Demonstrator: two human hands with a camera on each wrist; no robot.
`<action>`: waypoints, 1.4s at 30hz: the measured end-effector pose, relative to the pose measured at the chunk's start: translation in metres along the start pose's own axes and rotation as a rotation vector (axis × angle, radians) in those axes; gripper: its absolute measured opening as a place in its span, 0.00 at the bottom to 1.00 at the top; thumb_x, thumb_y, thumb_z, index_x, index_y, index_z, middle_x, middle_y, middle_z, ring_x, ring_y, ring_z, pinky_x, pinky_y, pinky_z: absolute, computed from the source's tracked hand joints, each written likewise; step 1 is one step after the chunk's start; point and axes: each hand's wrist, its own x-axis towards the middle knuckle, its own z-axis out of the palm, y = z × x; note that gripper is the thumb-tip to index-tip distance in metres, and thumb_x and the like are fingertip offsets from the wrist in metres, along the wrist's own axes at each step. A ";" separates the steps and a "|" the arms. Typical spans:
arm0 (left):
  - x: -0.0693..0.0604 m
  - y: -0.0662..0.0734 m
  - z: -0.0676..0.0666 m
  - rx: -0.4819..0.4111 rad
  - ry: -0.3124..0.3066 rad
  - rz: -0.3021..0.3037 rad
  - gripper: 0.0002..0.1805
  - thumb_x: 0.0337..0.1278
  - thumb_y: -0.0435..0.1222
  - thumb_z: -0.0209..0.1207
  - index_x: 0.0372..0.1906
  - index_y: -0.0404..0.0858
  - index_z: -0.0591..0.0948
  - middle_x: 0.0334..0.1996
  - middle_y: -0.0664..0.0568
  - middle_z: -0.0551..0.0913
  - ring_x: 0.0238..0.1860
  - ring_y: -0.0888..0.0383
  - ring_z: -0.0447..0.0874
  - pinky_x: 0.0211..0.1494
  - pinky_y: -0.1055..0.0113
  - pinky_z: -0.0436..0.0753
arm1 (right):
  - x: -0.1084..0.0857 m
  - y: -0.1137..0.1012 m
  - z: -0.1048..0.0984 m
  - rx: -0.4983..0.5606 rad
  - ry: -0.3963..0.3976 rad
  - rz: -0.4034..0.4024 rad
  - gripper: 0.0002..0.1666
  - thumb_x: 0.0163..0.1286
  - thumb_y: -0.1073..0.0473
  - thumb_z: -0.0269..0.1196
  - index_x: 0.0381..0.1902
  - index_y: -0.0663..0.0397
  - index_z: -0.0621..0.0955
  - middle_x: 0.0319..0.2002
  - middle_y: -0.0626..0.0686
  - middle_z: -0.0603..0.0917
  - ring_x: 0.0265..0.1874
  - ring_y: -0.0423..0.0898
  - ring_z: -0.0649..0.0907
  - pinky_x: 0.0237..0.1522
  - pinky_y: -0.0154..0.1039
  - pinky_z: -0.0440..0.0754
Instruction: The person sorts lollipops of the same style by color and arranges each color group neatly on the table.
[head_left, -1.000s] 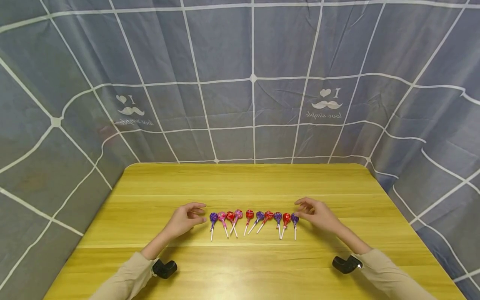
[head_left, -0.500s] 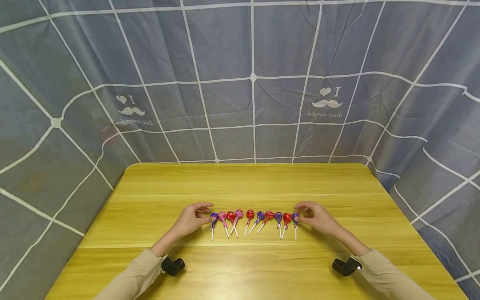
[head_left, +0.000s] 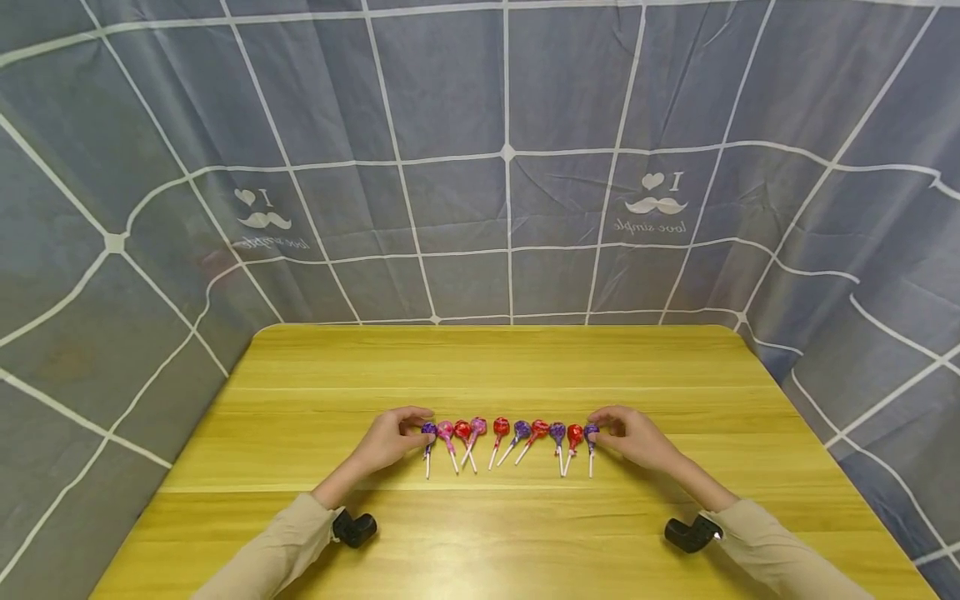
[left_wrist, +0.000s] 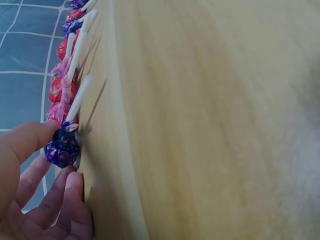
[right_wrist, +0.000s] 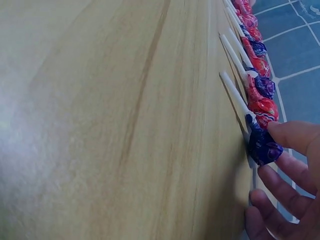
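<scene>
Wrapped lollipops with white sticks lie in a row across the table, sticks toward me. At the row's left end, my left hand (head_left: pixel 387 439) pinches the head of a purple lollipop (left_wrist: pixel 63 148) between thumb and fingers. My right hand (head_left: pixel 636 437) holds another purple lollipop (right_wrist: pixel 262 146) by its head at the right end. Both of these lie low at the tabletop, sticks attached. Beside the left one is a pink lollipop (head_left: pixel 446 430); beside the right one, a red lollipop (head_left: pixel 574 434). Fingertips partly cover the two end heads in the head view.
Between the hands lie several more lollipops, among them a red lollipop (head_left: pixel 501 427) near the middle and a purple lollipop (head_left: pixel 522 429). Some sticks cross. The wooden table (head_left: pixel 480 533) ends at a grey gridded curtain (head_left: pixel 465 208) behind and at both sides.
My left hand has moved right to the left end lollipop and taken hold of its head. The right hand's fingers have closed in on the right end lollipop. The row lies nearly unchanged.
</scene>
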 end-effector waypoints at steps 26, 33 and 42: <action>-0.002 0.002 0.006 0.155 0.050 0.004 0.16 0.53 0.32 0.66 0.48 0.33 0.84 0.41 0.44 0.85 0.28 0.61 0.69 0.29 0.72 0.67 | 0.003 -0.001 -0.001 -0.058 -0.034 -0.001 0.16 0.62 0.56 0.67 0.46 0.58 0.84 0.37 0.51 0.85 0.25 0.36 0.72 0.25 0.30 0.70; 0.000 0.004 0.006 0.164 0.041 -0.008 0.15 0.54 0.32 0.65 0.48 0.34 0.84 0.41 0.46 0.84 0.29 0.60 0.69 0.29 0.71 0.67 | 0.004 -0.003 -0.004 -0.058 -0.033 0.003 0.17 0.62 0.57 0.67 0.47 0.60 0.84 0.36 0.51 0.85 0.26 0.36 0.73 0.26 0.30 0.71; 0.001 0.002 0.001 0.150 0.010 0.005 0.15 0.55 0.33 0.64 0.49 0.34 0.84 0.43 0.44 0.85 0.28 0.61 0.70 0.28 0.72 0.68 | 0.005 -0.003 -0.006 -0.056 -0.048 -0.017 0.19 0.62 0.54 0.67 0.47 0.61 0.84 0.39 0.53 0.86 0.28 0.36 0.74 0.28 0.30 0.72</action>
